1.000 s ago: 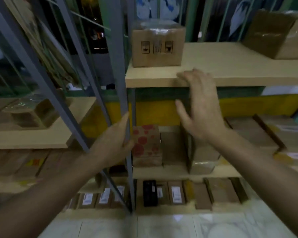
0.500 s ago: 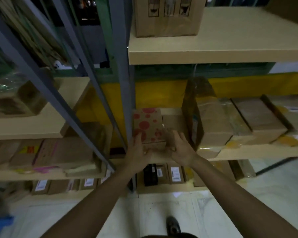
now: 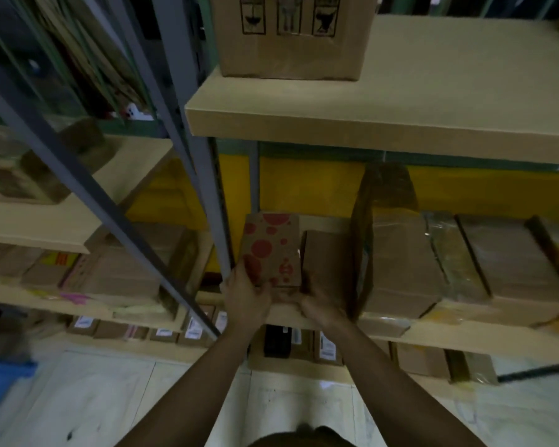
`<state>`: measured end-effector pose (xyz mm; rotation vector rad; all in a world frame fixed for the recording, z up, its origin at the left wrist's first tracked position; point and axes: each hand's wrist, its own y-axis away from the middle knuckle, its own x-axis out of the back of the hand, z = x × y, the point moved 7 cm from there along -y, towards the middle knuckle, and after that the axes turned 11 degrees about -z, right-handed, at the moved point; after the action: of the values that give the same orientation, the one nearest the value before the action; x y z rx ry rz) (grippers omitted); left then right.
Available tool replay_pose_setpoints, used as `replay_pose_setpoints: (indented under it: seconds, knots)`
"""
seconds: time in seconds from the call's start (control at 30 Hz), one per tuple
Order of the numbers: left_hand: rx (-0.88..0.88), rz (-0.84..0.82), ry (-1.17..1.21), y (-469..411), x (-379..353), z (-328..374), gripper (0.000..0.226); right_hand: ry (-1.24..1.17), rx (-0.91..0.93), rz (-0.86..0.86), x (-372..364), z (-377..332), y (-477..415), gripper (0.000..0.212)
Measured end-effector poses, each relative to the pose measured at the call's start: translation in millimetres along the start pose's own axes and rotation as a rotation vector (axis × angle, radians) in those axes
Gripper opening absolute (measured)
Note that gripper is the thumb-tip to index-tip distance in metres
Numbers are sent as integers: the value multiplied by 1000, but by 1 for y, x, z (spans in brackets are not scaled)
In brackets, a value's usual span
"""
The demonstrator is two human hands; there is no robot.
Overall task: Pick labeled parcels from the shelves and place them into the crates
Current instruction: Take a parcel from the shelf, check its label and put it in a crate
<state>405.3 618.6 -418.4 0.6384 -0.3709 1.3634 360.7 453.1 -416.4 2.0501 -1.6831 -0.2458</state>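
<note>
A small brown parcel with red dots [image 3: 271,250] sits on the middle shelf [image 3: 465,333] just right of the grey upright post. My left hand [image 3: 244,296] grips its near left corner, thumb on top. My right hand [image 3: 317,301] holds its near right side at the shelf edge. A plain brown box [image 3: 326,262] lies directly to the right of the dotted parcel. No crate shows clearly in view.
A large carton [image 3: 291,37] stands on the upper shelf [image 3: 368,124]. Wrapped brown boxes [image 3: 400,262] fill the middle shelf to the right. Labelled parcels [image 3: 194,327] line the bottom shelf. Grey diagonal braces [image 3: 94,195] cross the left. Something blue [image 3: 0,382] lies at the floor's left.
Both hands dropped from the upper shelf and the post to the dotted parcel and now hold it from both sides. My view has tilted down and closer.
</note>
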Motion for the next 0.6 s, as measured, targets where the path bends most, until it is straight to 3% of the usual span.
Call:
replay_pose_setpoints:
  seconds: [0.1, 0.2, 0.37, 0.53, 0.6]
  knots:
    - [43, 56, 22, 7, 0, 2, 61, -53, -22, -39, 1, 14, -11, 44]
    - [32, 91, 130, 22, -2, 16, 43, -154, -20, -31, -2, 19, -20, 49]
    - [-57, 242, 234, 44, 5, 21, 33, -281, 46, 20, -3, 13, -15, 48]
    - [-96, 326, 456, 66, 24, 37, 59, -436, 198, 151, 17, -8, 19, 33]
    - [-87, 320, 523, 67, 26, 40, 59, -451, 242, 192, 27, -16, 33, 18]
